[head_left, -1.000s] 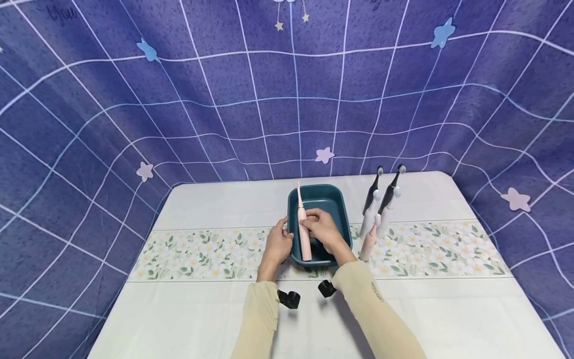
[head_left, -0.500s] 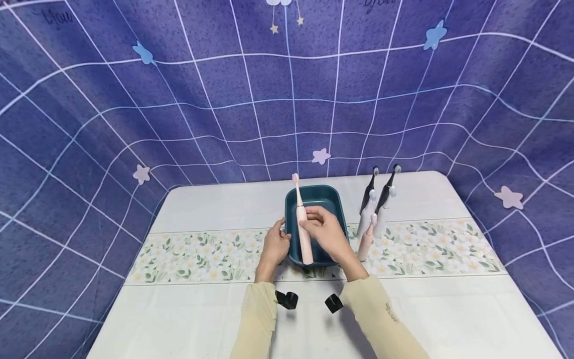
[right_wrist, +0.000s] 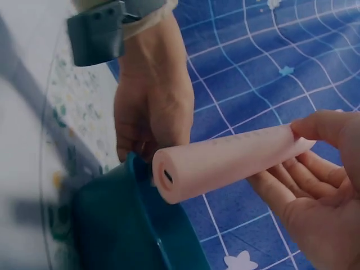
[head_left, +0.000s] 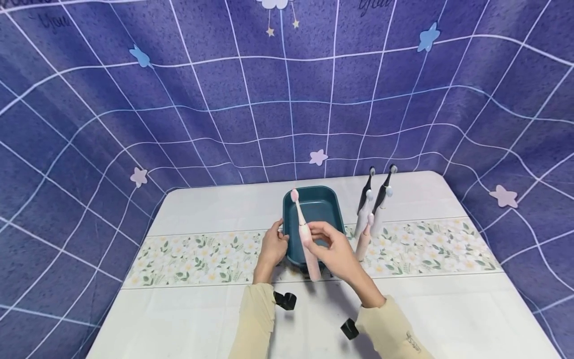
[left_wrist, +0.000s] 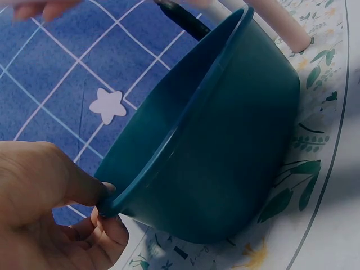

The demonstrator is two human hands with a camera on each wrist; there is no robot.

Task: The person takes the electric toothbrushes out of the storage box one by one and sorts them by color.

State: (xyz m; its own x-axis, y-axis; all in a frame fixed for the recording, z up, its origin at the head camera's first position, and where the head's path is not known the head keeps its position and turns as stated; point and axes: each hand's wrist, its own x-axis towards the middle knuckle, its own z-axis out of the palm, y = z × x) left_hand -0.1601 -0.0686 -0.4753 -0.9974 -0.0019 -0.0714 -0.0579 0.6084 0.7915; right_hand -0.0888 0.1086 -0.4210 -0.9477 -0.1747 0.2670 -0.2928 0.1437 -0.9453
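Note:
A pink electric toothbrush [head_left: 307, 244] is held by my right hand [head_left: 334, 252], pinched between thumb and fingers above the near part of a teal basin [head_left: 343, 217]. Its bristled head points to the back, and the handle's bottom end faces the camera in the right wrist view, where the toothbrush handle [right_wrist: 225, 160] hangs over the rim. At the basin's left side my left hand [head_left: 273, 247] grips the rim, thumb inside and fingers outside, as the left wrist view shows the left hand [left_wrist: 50, 197]. The basin's visible inside is bare.
To the right of the basin several electric toothbrushes stand upright: a pink one [head_left: 364, 242], black-topped ones [head_left: 383, 192] and white ones [head_left: 362, 219]. A flowered strip [head_left: 202, 259] crosses the white table [head_left: 179, 319]. A blue gridded curtain [head_left: 224, 99] hangs behind.
My right hand has lifted the pink toothbrush out of the basin and drawn it toward me, its near end now past the front rim. The left hand has kept its grip on the rim.

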